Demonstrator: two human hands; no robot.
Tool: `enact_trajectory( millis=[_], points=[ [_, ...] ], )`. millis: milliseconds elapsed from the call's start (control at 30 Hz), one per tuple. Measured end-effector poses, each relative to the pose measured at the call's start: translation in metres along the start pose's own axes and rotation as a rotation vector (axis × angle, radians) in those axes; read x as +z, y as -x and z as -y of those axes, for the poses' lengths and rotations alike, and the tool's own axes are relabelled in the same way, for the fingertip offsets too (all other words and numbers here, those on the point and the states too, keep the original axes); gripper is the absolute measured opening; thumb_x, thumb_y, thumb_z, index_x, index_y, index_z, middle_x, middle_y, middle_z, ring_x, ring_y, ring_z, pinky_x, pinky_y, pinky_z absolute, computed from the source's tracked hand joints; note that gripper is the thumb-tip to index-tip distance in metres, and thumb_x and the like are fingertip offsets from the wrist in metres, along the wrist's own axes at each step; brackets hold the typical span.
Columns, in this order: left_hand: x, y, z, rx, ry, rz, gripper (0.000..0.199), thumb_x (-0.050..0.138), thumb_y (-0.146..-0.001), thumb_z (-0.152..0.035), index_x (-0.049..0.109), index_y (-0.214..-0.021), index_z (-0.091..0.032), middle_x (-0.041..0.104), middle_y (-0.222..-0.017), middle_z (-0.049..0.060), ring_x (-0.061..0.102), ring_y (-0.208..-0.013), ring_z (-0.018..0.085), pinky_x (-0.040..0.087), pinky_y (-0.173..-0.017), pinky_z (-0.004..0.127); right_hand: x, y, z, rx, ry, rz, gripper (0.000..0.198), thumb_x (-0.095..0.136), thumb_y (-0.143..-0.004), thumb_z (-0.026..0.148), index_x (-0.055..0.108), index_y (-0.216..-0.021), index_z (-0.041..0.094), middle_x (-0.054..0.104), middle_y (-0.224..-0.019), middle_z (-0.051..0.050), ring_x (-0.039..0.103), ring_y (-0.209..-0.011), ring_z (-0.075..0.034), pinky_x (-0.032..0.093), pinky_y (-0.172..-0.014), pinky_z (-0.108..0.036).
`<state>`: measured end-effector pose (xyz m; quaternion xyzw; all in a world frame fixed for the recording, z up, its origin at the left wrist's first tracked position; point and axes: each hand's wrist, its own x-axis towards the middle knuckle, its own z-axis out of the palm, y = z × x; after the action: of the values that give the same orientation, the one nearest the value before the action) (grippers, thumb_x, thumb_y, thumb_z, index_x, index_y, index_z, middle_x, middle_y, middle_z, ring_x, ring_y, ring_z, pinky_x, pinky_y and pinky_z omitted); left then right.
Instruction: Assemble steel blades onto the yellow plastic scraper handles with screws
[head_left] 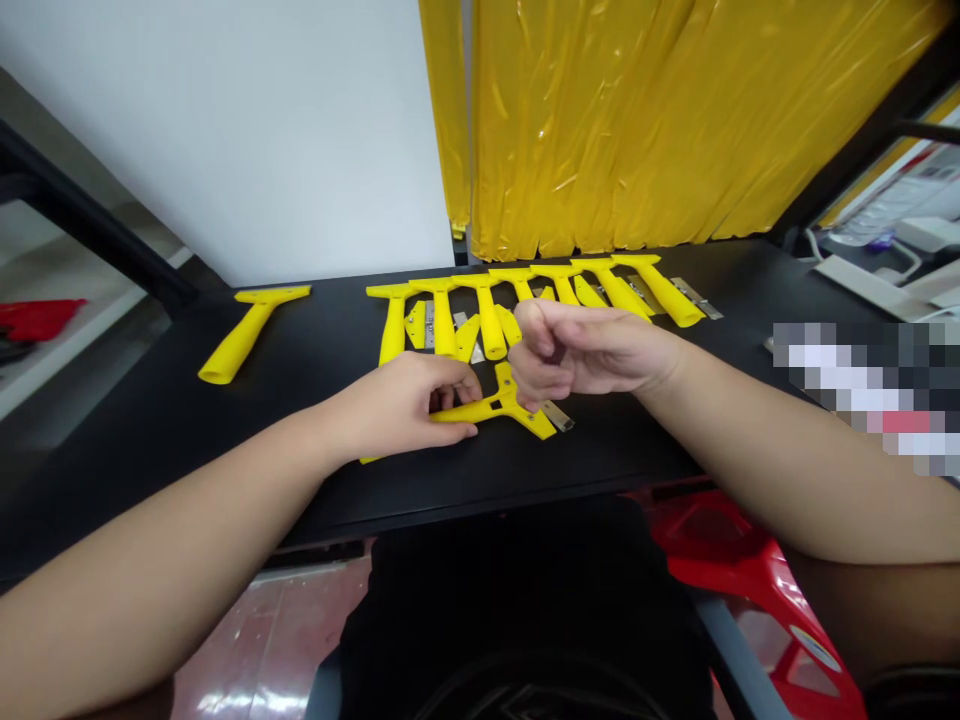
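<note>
My left hand (405, 405) is closed round the handle of a yellow scraper (517, 402), whose forked head points right just above the black table. A metal blade (558, 416) sticks out at the head's far edge. Over that head hovers my right hand (581, 350), its fingers curled in; whatever they hold, if anything, is hidden. Behind both hands runs a row of several yellow scraper handles (490, 318). Among them lie yellow clamp plates (468, 338) and metal blades (430, 325). A bit of yellow shows beneath my left wrist.
One more yellow scraper handle (249, 335) lies apart at the left of the black table (615, 465). A white panel (300, 130) and yellow plastic sheeting (615, 120) stand behind. At the lower right is a red stool (757, 590). White equipment (885, 290) is at the far right.
</note>
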<state>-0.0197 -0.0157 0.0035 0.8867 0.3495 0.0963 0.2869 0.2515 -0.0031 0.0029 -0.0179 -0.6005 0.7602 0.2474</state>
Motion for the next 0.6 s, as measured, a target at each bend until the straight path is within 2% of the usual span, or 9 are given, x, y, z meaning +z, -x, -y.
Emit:
enact_trajectory(
  millis=[67, 167, 333, 467, 600],
  points=[
    [0.000, 0.001, 0.000, 0.000, -0.012, -0.003, 0.027, 0.079, -0.086, -0.039, 0.077, -0.105, -0.019, 0.072, -0.082, 0.000, 0.065, -0.070, 0.013, 0.051, -0.065, 0.024, -0.001, -0.001, -0.001, 0.016, -0.002, -0.056, 0.043, 0.061, -0.108, 0.057, 0.050, -0.085, 0.021, 0.052, -0.076, 0.003, 0.051, -0.068, -0.013, 0.054, -0.076, -0.031],
    [0.001, 0.003, -0.001, 0.019, -0.023, -0.030, 0.026, 0.079, -0.087, -0.036, 0.078, -0.106, -0.019, 0.073, -0.085, 0.000, 0.066, -0.072, 0.013, 0.052, -0.067, 0.025, -0.005, -0.002, -0.002, 0.024, -0.016, -0.141, 0.057, 0.048, -0.111, 0.065, 0.045, -0.075, 0.021, 0.047, -0.072, 0.003, 0.047, -0.063, -0.012, 0.054, -0.071, -0.030],
    [0.004, 0.004, -0.001, 0.025, 0.049, -0.075, 0.030, 0.080, -0.087, -0.036, 0.076, -0.111, -0.019, 0.074, -0.089, 0.001, 0.068, -0.076, 0.014, 0.056, -0.070, 0.025, -0.016, 0.001, 0.008, -0.103, -0.045, -0.191, 0.063, 0.035, -0.113, 0.068, 0.045, -0.072, 0.021, 0.038, -0.067, 0.005, 0.042, -0.057, -0.011, 0.050, -0.063, -0.027],
    [0.004, 0.004, 0.000, -0.024, 0.132, -0.060, 0.038, 0.082, -0.085, -0.039, 0.074, -0.117, -0.019, 0.076, -0.095, 0.003, 0.070, -0.079, 0.015, 0.059, -0.068, 0.025, -0.023, 0.009, 0.021, -0.144, 0.051, -0.260, 0.057, 0.048, -0.107, 0.073, 0.053, -0.081, 0.023, 0.039, -0.069, 0.005, 0.042, -0.060, -0.013, 0.048, -0.062, -0.029],
    [0.002, 0.005, 0.000, -0.035, 0.179, -0.055, 0.036, 0.081, -0.086, -0.041, 0.075, -0.113, -0.018, 0.077, -0.095, 0.004, 0.070, -0.078, 0.015, 0.060, -0.068, 0.027, -0.024, 0.012, 0.020, -0.144, 0.247, -0.314, 0.051, 0.066, -0.099, 0.072, 0.059, -0.086, 0.024, 0.043, -0.071, 0.003, 0.044, -0.063, -0.014, 0.045, -0.063, -0.030]
  ],
)
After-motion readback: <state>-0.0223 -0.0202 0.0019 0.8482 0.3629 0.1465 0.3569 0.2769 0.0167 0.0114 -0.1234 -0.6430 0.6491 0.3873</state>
